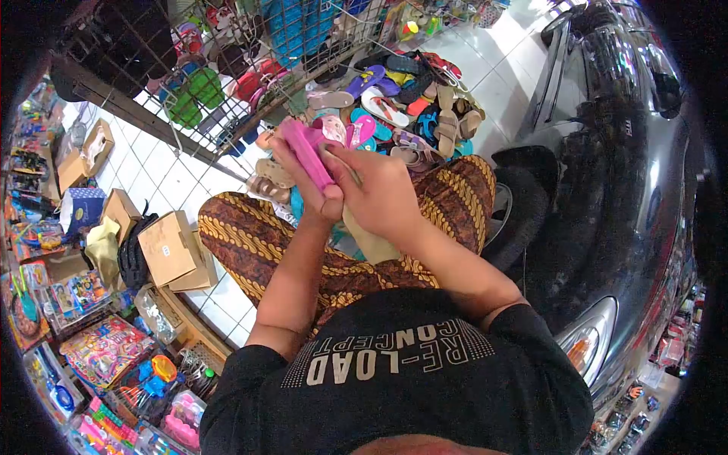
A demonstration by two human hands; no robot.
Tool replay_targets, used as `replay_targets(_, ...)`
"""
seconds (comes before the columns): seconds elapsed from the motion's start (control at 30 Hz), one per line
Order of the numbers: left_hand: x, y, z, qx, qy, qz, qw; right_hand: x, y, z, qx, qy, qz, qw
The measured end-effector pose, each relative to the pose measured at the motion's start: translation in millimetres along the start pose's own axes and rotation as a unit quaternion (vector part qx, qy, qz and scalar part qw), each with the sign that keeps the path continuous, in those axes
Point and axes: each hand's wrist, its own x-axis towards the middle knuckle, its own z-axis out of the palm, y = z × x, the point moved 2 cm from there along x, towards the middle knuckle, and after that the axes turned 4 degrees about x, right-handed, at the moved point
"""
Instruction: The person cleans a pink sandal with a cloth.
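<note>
A pink sandal (309, 155) is held up in front of the crossed legs, its sole edge turned upward. My left hand (315, 178) is wrapped round its underside and near edge. At its right side, my right hand (371, 182) is closed, the thumb and fingers pressed around a pale cloth (369, 241) that hangs down below the hand. Part of the cloth and the sandal's far side are hidden by the fingers. Just beyond the hands lies a pile of mixed sandals (387, 106) on the white tiles.
A wire rack (220, 83) hung with footwear stands at the upper left. Cardboard boxes (168, 249) and packaged toys (106, 349) lie on the left. A dark motor vehicle (614, 205) stands close on the right, its wheel beside the knee.
</note>
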Motion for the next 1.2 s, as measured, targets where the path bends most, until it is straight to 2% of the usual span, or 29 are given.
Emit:
replay_targets(0.07,5.2,-1.7,-1.1,0.03,-0.002,0.037,0.999,5.9,5.4,-4.1,0.073,-0.055,0.032,0.995)
replay_targets(0.13,14.2,4.3,-2.8,0.069,-0.015,0.076,0.995,8.5,7.0,-9.2,0.093,-0.089,0.021,0.991)
replay_targets(0.27,15.4,-6.2,-5.3,0.052,-0.024,0.063,0.996,10.2,2.8,-21.1,0.186,-0.11,-0.008,0.976)
replay_targets(0.3,17.9,-9.4,-5.3,0.042,-0.026,0.06,0.997,11.9,5.7,-25.9,0.25,-0.129,0.046,0.958)
replay_targets(0.33,19.3,-11.2,-6.4,0.033,-0.029,0.058,0.997,13.5,9.9,-31.9,0.313,-0.146,0.1,0.933)
replay_targets(0.37,18.5,-13.3,-7.8,-0.037,-0.04,-0.006,0.998,13.4,13.2,-35.2,0.374,-0.16,0.155,0.9)
replay_targets(0.4,22.8,-8.4,-6.4,-0.107,-0.049,-0.07,0.991,12.8,17.1,-35.0,0.586,-0.112,0.26,0.759)
replay_targets(0.43,27.7,-2.7,-3.5,-0.176,-0.057,-0.132,0.974,18.4,21.9,-41.0,0.627,-0.065,0.289,0.72)
replay_targets(0.5,33.3,-0.2,-1.9,-0.329,-0.069,-0.264,0.904,29.8,10.8,-64.6,0.614,-0.021,0.276,0.739)
replay_targets(0.57,37.0,-0.2,-6.5,-0.482,-0.081,-0.394,0.779,37.9,8.1,-85.1,0.524,-0.034,0.226,0.821)
replay_targets(0.6,43.9,13.4,-3.0,-0.489,-0.046,-0.43,0.758,39.0,28.9,-96.2,0.431,-0.068,0.216,0.874)
replay_targets(0.63,45.1,17.7,-3.4,-0.508,-0.075,-0.42,0.748,41.0,31.5,-98.6,0.311,-0.059,0.149,0.937)
replay_targets(0.67,45.5,20.4,-3.5,-0.526,-0.104,-0.41,0.738,42.1,31.8,-100.9,0.183,-0.048,0.078,0.979)
replay_targets(0.7,45.0,23.3,-2.6,-0.545,-0.132,-0.4,0.725,43.0,31.5,-102.3,0.049,-0.037,0.007,0.998)
replay_targets(0.73,43.2,25.1,-0.7,-0.552,-0.122,-0.428,0.705,45.4,29.3,-99.6,-0.02,-0.028,-0.097,0.995)
replay_targets(0.83,41.2,24.0,2.0,-0.551,-0.14,-0.423,0.705,44.2,11.8,-84.5,-0.11,-0.028,-0.232,0.966)
replay_targets(0.93,41.1,28.1,5.8,-0.493,-0.077,-0.45,0.74,48.2,-0.5,-71.2,-0.25,-0.068,-0.286,0.922)
replay_targets(1.03,44.4,21.6,-0.1,-0.469,-0.021,-0.471,0.747,45.4,3.9,-61.1,-0.279,-0.093,-0.344,0.892)
replay_targets(1.07,44.9,19.8,-3.5,-0.457,-0.029,-0.462,0.76,40.9,8.3,-55.2,-0.29,-0.129,-0.326,0.891)
replay_targets(1.13,44.4,17.0,-9.9,-0.431,-0.042,-0.444,0.784,38.4,23.4,-53.8,-0.191,-0.181,-0.335,0.905)
replay_targets(1.2,45.4,17.4,-8.0,-0.468,-0.047,-0.464,0.751,45.6,24.6,-62.6,-0.078,-0.215,-0.325,0.918)
